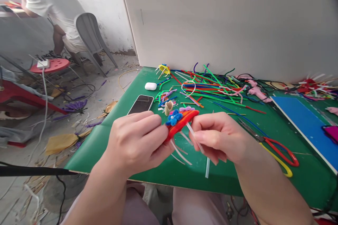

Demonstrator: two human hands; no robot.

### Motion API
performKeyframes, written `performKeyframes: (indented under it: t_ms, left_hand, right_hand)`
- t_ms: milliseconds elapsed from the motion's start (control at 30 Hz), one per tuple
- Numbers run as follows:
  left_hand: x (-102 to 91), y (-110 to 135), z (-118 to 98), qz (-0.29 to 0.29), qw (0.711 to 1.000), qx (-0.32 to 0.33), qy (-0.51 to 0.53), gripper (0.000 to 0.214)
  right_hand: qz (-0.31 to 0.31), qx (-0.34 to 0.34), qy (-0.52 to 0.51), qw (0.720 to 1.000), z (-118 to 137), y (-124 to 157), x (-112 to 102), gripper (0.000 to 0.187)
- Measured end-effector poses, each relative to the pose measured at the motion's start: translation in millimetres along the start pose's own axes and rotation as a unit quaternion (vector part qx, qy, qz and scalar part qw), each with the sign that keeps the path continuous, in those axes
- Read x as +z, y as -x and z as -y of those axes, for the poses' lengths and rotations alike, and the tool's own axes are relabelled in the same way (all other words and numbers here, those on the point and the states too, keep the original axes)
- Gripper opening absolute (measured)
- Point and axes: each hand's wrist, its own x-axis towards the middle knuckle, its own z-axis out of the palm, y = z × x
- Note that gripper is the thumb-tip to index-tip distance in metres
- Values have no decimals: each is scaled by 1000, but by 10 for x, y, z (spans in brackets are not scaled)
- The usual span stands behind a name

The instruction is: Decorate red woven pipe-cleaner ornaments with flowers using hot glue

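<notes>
My left hand [137, 140] is closed around a red hair comb [182, 121] wrapped in fuzzy pipe cleaner, with a blue flower and a purple flower on its top edge. Clear plastic teeth stick out below the comb. My right hand [219, 135] pinches the comb's right end, with one clear tooth running between its fingers. Both hands hover over the near part of the green table [169, 172].
A phone [141, 104] and a white earbud case [150, 86] lie at the left. Several coloured pipe cleaners [208, 86] are heaped in the middle, red-and-yellow scissors [277, 151] and a blue board [308, 126] at the right. Another person [55, 7] sits far left.
</notes>
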Motion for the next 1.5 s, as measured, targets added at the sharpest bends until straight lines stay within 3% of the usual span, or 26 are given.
performKeyframes:
  t_ms: [200, 433, 567, 1000, 1367, 1500]
  left_hand:
    - [-7, 16, 17, -4, 1000, -5, -9, 31]
    - [4, 28, 37, -2, 999, -18, -34, 32]
    - [20, 36, 46, -3, 999, -19, -45, 31]
    - [32, 40, 48, -3, 998, -25, -60, 30]
    - [34, 57, 47, -3, 998, -27, -50, 30]
    - [39, 51, 49, -4, 999, -26, -48, 30]
  right_hand:
    - [-28, 16, 20, 999, -5, -12, 35, 25]
    - [-155, -40, 65, 985, 107, -31, 160, 19]
    - [-191, -64, 68, 977, 30, -63, 178, 15]
    - [-225, -105, 82, 965, -79, -125, 153, 15]
    - [-199, -69, 72, 975, -26, -111, 162, 12]
    - [-208, -84, 68, 972, -60, -121, 161, 15]
